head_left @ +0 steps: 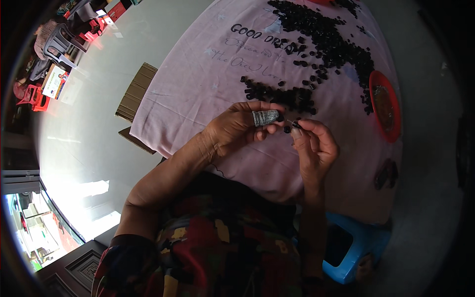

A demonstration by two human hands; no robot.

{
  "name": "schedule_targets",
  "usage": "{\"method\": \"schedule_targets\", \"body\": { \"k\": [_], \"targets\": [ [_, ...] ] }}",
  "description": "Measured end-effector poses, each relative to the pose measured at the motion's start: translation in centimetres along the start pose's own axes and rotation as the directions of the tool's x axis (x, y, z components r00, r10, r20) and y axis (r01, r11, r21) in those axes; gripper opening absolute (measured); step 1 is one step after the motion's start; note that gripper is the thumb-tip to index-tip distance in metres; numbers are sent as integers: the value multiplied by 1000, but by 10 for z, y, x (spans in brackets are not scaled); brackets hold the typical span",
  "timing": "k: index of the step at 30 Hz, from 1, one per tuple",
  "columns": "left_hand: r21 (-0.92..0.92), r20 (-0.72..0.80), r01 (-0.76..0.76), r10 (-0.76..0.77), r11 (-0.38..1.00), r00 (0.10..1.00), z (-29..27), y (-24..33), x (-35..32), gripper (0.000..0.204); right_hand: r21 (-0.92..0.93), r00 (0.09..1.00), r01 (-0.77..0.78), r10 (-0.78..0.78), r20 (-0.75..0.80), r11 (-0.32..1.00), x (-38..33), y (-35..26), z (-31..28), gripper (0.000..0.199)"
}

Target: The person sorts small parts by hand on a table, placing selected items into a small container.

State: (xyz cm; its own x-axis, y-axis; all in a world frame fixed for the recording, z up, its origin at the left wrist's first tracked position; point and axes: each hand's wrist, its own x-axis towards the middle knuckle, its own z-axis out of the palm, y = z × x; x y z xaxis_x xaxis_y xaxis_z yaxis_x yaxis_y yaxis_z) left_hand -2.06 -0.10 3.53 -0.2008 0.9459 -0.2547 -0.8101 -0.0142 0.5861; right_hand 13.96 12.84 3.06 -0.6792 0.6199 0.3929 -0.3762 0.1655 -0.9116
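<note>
My left hand (230, 128) is closed over the near part of the table, its thumb wrapped in grey cloth (264, 117). Between thumb and fingers it pinches a small black piece (280, 118). Close to its right, my right hand (319, 146) pinches a thin, pin-like metal piece (290, 121), with a small black part (296, 124) at its fingertips. How these parts join is too small to tell. Another black piece (287, 129) shows just below, between the hands. Beyond my fingers lies a cluster of small black pieces (282, 96).
A pink printed cloth (193, 89) covers the table. More black pieces (326, 32) spread across its far right. A red plate (395, 131) holding small bits sits at the right edge, a dark object (386, 173) nearer. Cardboard (138, 89) is left; a blue stool (351, 252) lower right.
</note>
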Motion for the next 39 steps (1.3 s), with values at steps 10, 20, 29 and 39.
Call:
{"method": "schedule_targets", "body": {
  "k": [10, 20, 29, 39],
  "targets": [
    [91, -3, -74, 74, 993, 997, 1, -7, 0, 31, -98, 996, 87, -86, 12, 991, -1, 3, 2, 21],
    [225, 26, -113, 110, 968, 994, 3, -5, -2, 26, -84, 996, 39, -32, 87, 996, 2, 1, -1, 21],
    [192, 26, -151, 149, 970, 989, 4, -13, -1, 23, 154, 979, -195, 184, 86, 969, 3, -6, 2, 16],
    [431, 39, -352, 373, 831, 927, 7, -22, -5, 19, 13, 986, -164, 164, 41, 986, -1, 2, 4, 19]
  ]
}}
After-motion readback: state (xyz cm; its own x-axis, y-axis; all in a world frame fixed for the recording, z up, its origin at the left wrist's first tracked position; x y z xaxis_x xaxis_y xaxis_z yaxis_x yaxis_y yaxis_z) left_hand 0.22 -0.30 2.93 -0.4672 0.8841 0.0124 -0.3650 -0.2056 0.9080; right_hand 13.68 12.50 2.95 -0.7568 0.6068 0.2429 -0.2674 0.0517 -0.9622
